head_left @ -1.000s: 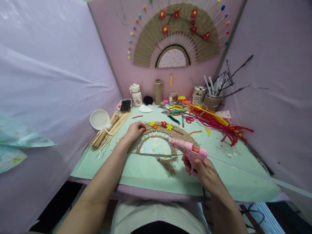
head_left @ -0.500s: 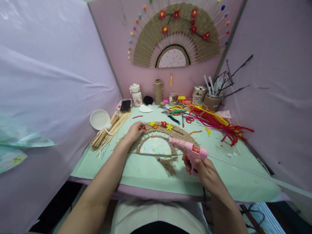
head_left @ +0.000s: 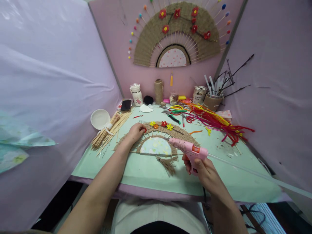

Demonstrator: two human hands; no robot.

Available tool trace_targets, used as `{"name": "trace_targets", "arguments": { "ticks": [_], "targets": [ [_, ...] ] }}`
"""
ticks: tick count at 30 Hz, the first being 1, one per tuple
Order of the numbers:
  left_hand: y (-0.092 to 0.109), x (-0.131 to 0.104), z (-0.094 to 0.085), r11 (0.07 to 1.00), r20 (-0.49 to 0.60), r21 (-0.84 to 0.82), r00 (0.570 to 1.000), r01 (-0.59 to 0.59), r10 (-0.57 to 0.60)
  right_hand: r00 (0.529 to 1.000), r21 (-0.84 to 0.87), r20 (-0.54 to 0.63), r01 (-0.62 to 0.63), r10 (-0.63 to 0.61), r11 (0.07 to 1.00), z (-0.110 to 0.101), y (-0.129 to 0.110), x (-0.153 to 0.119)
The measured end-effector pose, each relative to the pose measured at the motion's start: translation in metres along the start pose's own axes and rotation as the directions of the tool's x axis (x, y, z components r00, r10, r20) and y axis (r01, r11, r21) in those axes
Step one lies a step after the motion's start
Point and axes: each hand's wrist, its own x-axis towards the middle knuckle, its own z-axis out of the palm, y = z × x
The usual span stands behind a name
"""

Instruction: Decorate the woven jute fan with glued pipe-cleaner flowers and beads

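A twine-woven fan point(head_left: 180, 132) with a pale floral half-circle point(head_left: 156, 146) at its centre lies on the table before me. Small yellow flowers point(head_left: 170, 127), a red flower point(head_left: 164, 123) and an orange one decorate its upper band. At the band's upper left, my left hand point(head_left: 136, 132) is closed on a small red flower point(head_left: 145, 129), mostly covered by my fingers. My right hand point(head_left: 201, 167) grips a pink hot glue gun point(head_left: 187, 148), its nozzle pointing left above the fan's right half. A long clear glue stick point(head_left: 243, 170) trails from its back. The twine tassel point(head_left: 167, 165) lies below the fan.
Bundled bamboo sticks point(head_left: 109, 128) and a white fluted dish point(head_left: 100, 119) lie left. Pliers point(head_left: 174, 119), scissors and pipe cleaners point(head_left: 214, 118) spread to the right. A bottle point(head_left: 136, 95), twine roll point(head_left: 158, 92) and pot of twigs point(head_left: 212, 102) stand behind. A finished fan point(head_left: 146, 48) hangs above.
My left fingers have shifted slightly and now cover more of the red flower against the fan. The glue gun stays almost where it was.
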Motion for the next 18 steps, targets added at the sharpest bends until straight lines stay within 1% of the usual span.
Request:
{"name": "trace_targets", "arguments": {
  "ticks": [3,5,9,12,16,18],
  "targets": [
    [0.002,-0.002,0.000,0.999,-0.007,0.033,1.000,-0.019,0.019,1.000,0.006,0.001,0.004,-0.004,1.000,0.000,0.000,0.000],
    [0.003,-0.004,-0.001,1.000,-0.011,0.015,1.000,-0.017,0.017,1.000,0.022,-0.001,0.003,-0.003,1.000,0.000,0.000,-0.001],
    [0.003,-0.008,-0.005,0.995,-0.051,-0.081,0.996,0.064,-0.068,1.000,0.062,-0.016,-0.001,0.002,0.998,-0.001,0.001,-0.002],
    [0.003,-0.011,-0.007,0.990,-0.113,-0.095,0.987,0.101,-0.112,1.000,0.065,-0.014,-0.001,0.002,0.998,0.000,0.003,-0.001],
    [0.005,-0.012,-0.005,0.996,-0.173,-0.079,0.984,0.031,-0.045,1.000,0.032,-0.015,-0.005,0.005,0.999,0.001,0.004,-0.001],
    [0.006,-0.012,-0.003,0.997,-0.161,-0.078,0.987,-0.016,0.003,1.000,0.020,-0.016,-0.003,0.004,1.000,0.002,0.005,-0.001]
  ]
}}
